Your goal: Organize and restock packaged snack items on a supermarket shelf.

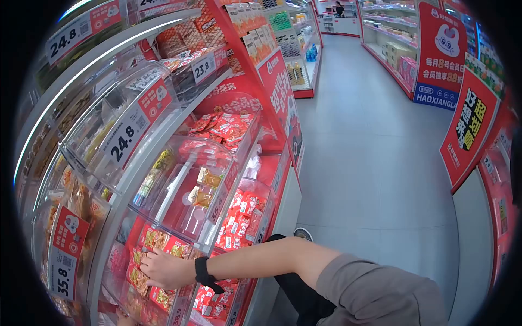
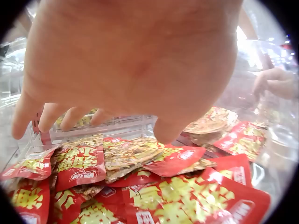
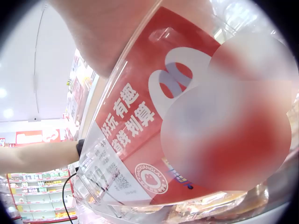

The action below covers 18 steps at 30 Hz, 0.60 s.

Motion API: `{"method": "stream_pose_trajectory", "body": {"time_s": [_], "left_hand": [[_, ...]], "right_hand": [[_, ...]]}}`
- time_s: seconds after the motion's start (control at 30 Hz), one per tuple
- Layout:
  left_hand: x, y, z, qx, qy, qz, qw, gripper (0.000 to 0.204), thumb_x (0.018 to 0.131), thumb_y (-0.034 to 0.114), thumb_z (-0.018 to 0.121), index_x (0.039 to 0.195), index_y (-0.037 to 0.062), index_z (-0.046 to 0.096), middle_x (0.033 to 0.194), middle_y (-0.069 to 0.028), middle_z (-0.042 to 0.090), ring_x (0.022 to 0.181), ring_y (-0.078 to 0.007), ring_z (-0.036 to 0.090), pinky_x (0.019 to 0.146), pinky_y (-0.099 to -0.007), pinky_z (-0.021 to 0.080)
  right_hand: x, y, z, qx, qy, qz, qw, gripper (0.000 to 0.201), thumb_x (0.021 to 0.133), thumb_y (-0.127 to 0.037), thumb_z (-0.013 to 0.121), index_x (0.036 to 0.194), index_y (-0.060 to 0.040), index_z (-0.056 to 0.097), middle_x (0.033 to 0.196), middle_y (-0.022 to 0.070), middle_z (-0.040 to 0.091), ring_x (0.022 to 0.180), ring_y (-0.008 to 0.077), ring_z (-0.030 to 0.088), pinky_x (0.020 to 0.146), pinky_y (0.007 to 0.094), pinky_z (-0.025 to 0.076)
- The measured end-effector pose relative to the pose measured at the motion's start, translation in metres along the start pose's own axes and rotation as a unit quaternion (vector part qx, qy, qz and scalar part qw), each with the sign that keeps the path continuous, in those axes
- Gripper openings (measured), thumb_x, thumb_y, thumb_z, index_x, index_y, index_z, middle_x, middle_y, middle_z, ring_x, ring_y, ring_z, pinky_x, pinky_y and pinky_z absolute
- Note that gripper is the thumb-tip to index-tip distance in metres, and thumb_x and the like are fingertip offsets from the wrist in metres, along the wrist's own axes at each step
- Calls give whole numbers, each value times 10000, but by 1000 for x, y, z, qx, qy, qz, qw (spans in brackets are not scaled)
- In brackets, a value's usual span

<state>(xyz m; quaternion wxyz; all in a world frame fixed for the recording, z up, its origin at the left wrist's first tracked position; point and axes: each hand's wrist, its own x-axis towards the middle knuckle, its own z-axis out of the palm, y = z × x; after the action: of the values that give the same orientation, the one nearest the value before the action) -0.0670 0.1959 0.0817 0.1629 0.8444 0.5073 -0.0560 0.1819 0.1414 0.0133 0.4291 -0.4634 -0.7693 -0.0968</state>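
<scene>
My left hand (image 1: 169, 269), wearing a black wristband (image 1: 206, 275), reaches into a clear plastic bin from above. Its fingers are spread and point down over red snack packets (image 2: 191, 198) with yellow lettering; nothing shows in its grasp. In the left wrist view the palm fills the top and the thumb hangs apart from the fingers. Part of my right hand (image 3: 100, 35) appears at the top of the right wrist view, close to the bin's clear wall and red-and-white label (image 3: 135, 140). Its fingers are hidden there, so I cannot tell their shape.
Stacked clear bins with price cards (image 1: 128, 133) rise at the left. Beside my left hand sits another bin of red packets (image 1: 239, 220). A grey-floored aisle (image 1: 359, 157) runs ahead, with a red sign (image 1: 470, 122) on the right and a person (image 1: 340, 9) far off.
</scene>
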Motion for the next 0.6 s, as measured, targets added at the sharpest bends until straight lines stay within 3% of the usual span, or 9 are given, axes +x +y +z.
{"method": "stream_pose_trajectory", "body": {"time_s": [0.23, 0.33, 0.6], "left_hand": [[16, 23, 6, -17, 56, 43, 997, 502, 900, 242, 558, 1279, -53, 411, 1168, -191, 532, 1052, -276, 519, 888, -338, 424], [17, 29, 7, -26, 74, 48, 996, 505, 898, 234, 555, 1285, -51, 402, 1180, -195, 521, 1064, -284, 509, 896, -346, 417], [12, 45, 12, -47, 120, 59, 990, 514, 893, 212, 546, 1303, -47, 377, 1210, -207, 493, 1097, -306, 484, 919, -366, 400]], "right_hand": [[1, -4, 6, -14, 108, 4, 994, 251, 861, -249, 514, 762, -27, 575, 757, 91, 562, 781, 237, 540, 785, 372, 386], [1, -3, 1, -26, 70, -5, 997, 227, 846, -216, 510, 737, -24, 560, 737, 95, 554, 780, 240, 548, 788, 378, 399], [0, -2, 2, 8, 62, 23, 998, 178, 789, -187, 563, 740, -17, 545, 657, 98, 548, 685, 262, 579, 725, 386, 420]]}}
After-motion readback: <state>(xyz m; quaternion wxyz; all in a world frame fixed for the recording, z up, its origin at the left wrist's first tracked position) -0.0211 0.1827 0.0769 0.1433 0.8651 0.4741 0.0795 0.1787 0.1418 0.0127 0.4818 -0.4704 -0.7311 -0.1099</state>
